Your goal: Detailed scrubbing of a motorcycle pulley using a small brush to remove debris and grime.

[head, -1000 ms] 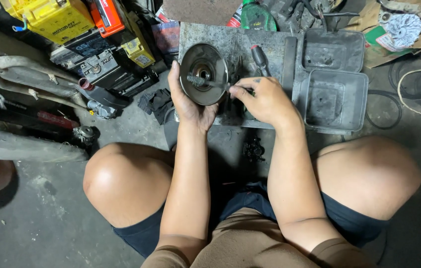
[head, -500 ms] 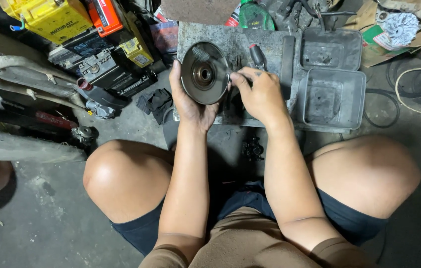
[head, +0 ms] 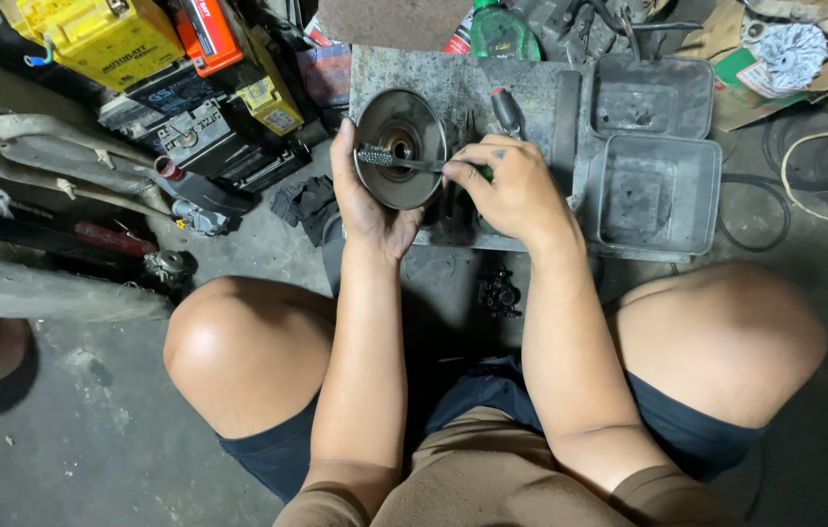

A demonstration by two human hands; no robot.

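Observation:
My left hand [head: 367,195] holds a round dark metal pulley disc [head: 416,117] upright by its rim, its cone-shaped face turned toward me. My right hand [head: 517,190] grips a small wire brush [head: 377,156] by its handle. The bristled tip rests on the left side of the disc's face, beside the centre hub. Both hands hover over a dirty grey metal tray [head: 473,93] on the floor between my knees.
A screwdriver [head: 508,109] lies on the tray. Two grey plastic boxes [head: 658,166] sit to the right. Yellow and black batteries [head: 141,59] and dark pipes [head: 62,195] crowd the left. A small black part [head: 499,291] lies on the floor. Cables [head: 824,176] coil far right.
My right hand has picked up the wire brush and brought its tip onto the disc's face. The disc has turned slightly in my left hand.

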